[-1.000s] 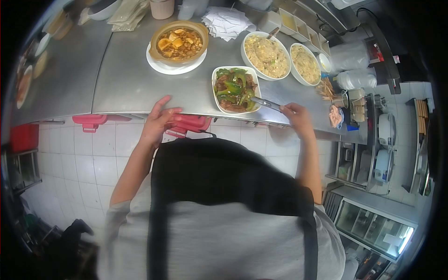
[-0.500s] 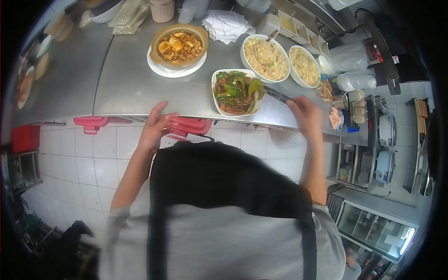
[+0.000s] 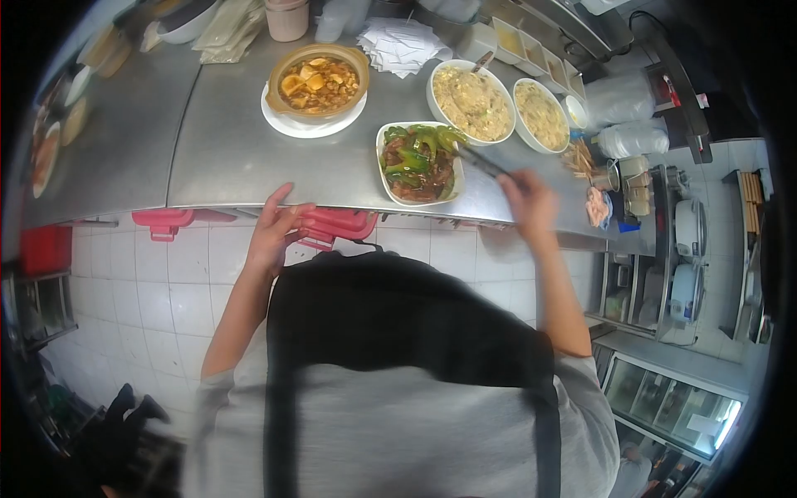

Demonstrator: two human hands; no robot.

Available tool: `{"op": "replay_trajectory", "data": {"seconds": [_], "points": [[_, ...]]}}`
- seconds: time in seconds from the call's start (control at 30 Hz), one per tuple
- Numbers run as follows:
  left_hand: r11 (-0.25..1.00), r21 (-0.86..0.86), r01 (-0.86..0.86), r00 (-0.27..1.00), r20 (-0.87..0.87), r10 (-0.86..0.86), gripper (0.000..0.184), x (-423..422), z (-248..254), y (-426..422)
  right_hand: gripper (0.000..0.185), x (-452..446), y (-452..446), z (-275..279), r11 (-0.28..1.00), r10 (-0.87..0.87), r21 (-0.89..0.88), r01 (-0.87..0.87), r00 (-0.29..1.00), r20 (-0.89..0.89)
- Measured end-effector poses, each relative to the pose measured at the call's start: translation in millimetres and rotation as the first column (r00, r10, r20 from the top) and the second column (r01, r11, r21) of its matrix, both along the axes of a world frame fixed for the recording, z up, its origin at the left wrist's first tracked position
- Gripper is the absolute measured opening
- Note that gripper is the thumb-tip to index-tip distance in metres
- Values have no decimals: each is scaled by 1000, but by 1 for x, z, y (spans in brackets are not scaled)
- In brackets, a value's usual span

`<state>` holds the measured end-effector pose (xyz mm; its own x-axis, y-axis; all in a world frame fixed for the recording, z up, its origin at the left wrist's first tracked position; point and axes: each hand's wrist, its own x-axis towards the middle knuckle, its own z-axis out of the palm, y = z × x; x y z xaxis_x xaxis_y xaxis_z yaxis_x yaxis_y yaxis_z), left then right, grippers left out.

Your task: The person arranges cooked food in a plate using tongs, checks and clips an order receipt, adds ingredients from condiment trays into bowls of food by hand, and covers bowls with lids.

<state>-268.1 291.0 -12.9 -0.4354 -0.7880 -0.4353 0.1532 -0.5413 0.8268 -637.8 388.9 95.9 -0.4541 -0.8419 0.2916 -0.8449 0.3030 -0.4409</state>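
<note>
My right hand (image 3: 531, 201) is closed around a pair of dark chopsticks (image 3: 484, 161), blurred by motion. Their tips reach a green pepper strip at the upper right rim of a square white dish (image 3: 385, 184). Glossy green peppers and brown meat (image 3: 419, 162) fill that dish, close to the counter's front edge. At the same edge, left of the dish, my left hand (image 3: 278, 228) has its fingers spread and holds nothing. Farther back, a clay pot (image 3: 320, 79) of tofu in brown sauce sits on a white plate (image 3: 286, 124).
Two white bowls of fried rice (image 3: 471, 100) (image 3: 541, 116) stand behind my right hand, one with a spoon in it. Paper slips (image 3: 403, 46), condiment containers (image 3: 531, 54) and stacked plastic bags (image 3: 618, 104) line the back. Red bins (image 3: 336, 224) show under the steel counter (image 3: 237, 158).
My right hand and the chopsticks have moved slightly left. The pepper strip at the dish's right side has shifted up and left. My left hand has stayed almost still.
</note>
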Motion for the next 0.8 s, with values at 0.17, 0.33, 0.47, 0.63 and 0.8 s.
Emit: {"op": "replay_trajectory", "data": {"seconds": [0.17,0.33,0.47,0.63,0.8], "points": [[998,-35,42,999,19,-42,49,2,-1,-3,24,-33,-10,-16,983,-186,67,174,905,383],[999,-13,34,999,-6,-34,49,3,-4,-1,22,-18,-14,-24,991,-112,-28,131,929,352],[999,-14,34,999,6,-34,49,2,-3,-1,18,15,5,-3,993,101,-71,-97,993,53],[1000,-17,20,1000,-2,-20,50,-3,5,-4,16,34,25,12,947,315,45,-317,897,-309],[998,-5,58,998,-7,-58,49,-8,6,-8,17,33,17,8,976,212,-12,-219,955,-207]]}}
